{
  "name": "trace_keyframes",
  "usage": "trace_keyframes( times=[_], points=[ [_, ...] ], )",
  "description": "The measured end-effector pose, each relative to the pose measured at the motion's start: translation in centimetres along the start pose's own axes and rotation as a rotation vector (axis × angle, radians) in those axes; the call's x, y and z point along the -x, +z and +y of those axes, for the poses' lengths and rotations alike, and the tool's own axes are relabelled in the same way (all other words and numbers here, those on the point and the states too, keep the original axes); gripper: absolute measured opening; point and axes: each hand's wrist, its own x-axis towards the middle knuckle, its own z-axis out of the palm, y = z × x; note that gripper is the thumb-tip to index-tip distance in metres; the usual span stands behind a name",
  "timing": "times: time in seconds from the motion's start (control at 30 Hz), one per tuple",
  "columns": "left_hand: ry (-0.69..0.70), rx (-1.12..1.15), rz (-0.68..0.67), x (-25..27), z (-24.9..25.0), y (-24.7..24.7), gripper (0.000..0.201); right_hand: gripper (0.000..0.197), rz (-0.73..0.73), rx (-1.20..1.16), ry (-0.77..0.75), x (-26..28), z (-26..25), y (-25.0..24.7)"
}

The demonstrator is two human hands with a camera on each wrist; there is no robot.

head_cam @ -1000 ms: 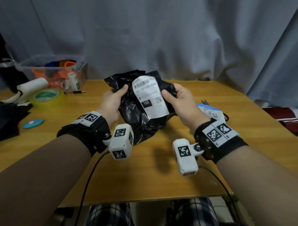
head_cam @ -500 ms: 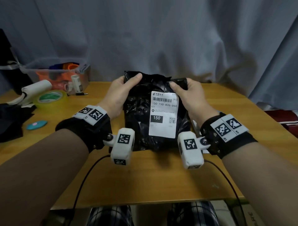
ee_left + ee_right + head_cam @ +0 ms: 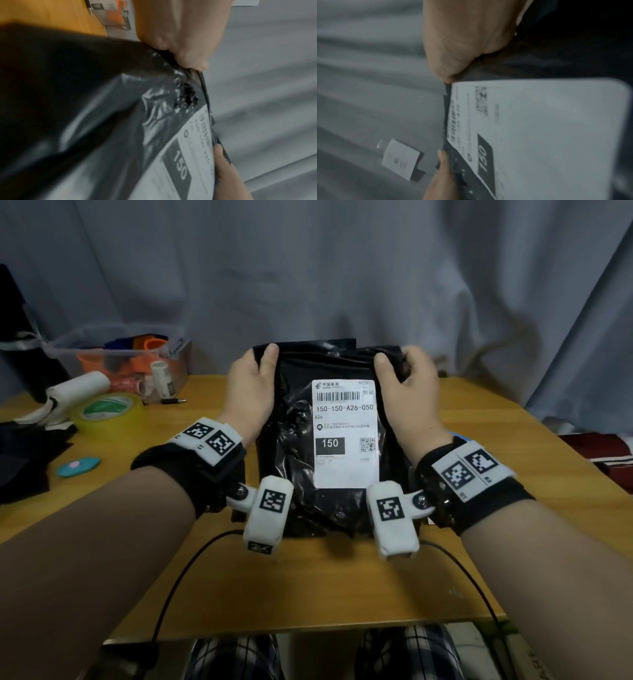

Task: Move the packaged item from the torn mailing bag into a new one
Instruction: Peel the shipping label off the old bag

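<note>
I read the white shipping label (image 3: 345, 433) plainly: "China Post", a barcode, "150-150-A26-050", "A26" and a black box with "150". It sits on the black mailing bag (image 3: 291, 446), which I hold upright above the wooden table (image 3: 342, 587). My left hand (image 3: 251, 386) and right hand (image 3: 409, 385) each pinch a top corner, thumbs in front, fingers curled behind. The left wrist view alone shows a ragged hole (image 3: 187, 95) near the label's corner. Against 0.5 s ago, the bag stands taller and my hands are spread wider along its top edge.
</note>
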Motion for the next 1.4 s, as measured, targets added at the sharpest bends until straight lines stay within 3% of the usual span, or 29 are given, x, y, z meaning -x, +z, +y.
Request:
trace_keyframes(
  times=[0.1,0.17,0.23,0.3,0.37,0.43,0.5,0.6,0.7,0.8,0.87,0.93,0.97,1.03,1.1,1.17,1.3,1.4],
  points=[
    [-0.176,-0.274,-0.160,-0.3,-1.7,-0.1,0.054,0.014,-0.188,0.130,0.137,0.2,1.1,0.4],
    [-0.300,-0.533,-0.306,0.7,-1.9,-0.2,0.072,0.038,-0.362,0.221,0.405,1.2,2.5,0.7],
    [-0.097,-0.790,-0.518,2.6,-1.5,-0.1,0.075,0.068,-0.522,0.279,0.621,2.3,3.5,1.1],
    [0.110,-0.854,-0.861,4.3,-1.3,0.1,0.075,0.082,-0.589,0.440,0.502,3.0,3.6,1.2],
    [0.052,-0.895,-1.143,5.6,-2.0,0.4,0.080,0.076,-0.735,0.464,0.177,3.8,3.1,1.5],
    [-0.042,-0.951,-1.256,6.1,-2.4,0.5,0.091,0.067,-1.042,0.459,0.018,5.1,2.9,1.6],
    [-0.142,-0.987,-1.360,6.6,-2.7,0.4,0.104,0.074,-1.368,0.601,0.034,6.5,3.6,1.5],
    [-0.179,-1.093,-1.452,7.5,-3.7,-0.2,0.125,0.103,-1.584,0.850,0.051,7.7,4.4,0.4],
    [-0.153,-1.164,-1.456,8.5,-4.4,-0.7,0.132,0.115,-1.595,0.917,0.087,7.1,4.0,-0.6],
    [-0.156,-1.150,-1.397,8.2,-4.4,-0.4,0.128,0.104,-1.473,0.822,-0.026,7.4,2.8,-0.2],
    [-0.029,-1.126,-1.190,7.8,-4.3,0.2,0.118,0.084,-1.440,0.736,-0.091,8.2,2.4,0.6],
    [0.139,-1.053,-0.956,7.6,-4.3,0.9,0.097,0.074,-1.491,0.807,-0.060,8.8,2.7,1.1],
    [0.154,-1.008,-0.949,7.5,-4.2,1.0,0.085,0.072,-1.489,0.852,-0.022,9.0,3.0,1.1],
    [0.045,-0.982,-1.097,7.6,-4.2,0.8,0.074,0.073,-1.458,0.887,0.044,8.8,3.2,1.0],
    [-0.090,-1.010,-1.241,8.0,-4.6,0.4,0.079,0.074,-1.462,0.879,0.082,8.5,2.9,0.9],
    [-0.102,-1.014,-1.267,8.2,-5.0,0.1,0.083,0.070,-1.415,0.872,0.061,7.8,2.5,1.1],
    [-0.087,-1.011,-1.299,7.9,-5.0,0.0,0.090,0.020,-1.031,0.675,-0.127,7.3,2.2,2.6],
    [-0.104,-0.985,-1.320,7.4,-5.4,-0.1,0.092,0.007,-1.096,0.526,0.020,8.2,2.6,3.9]
  ],
)
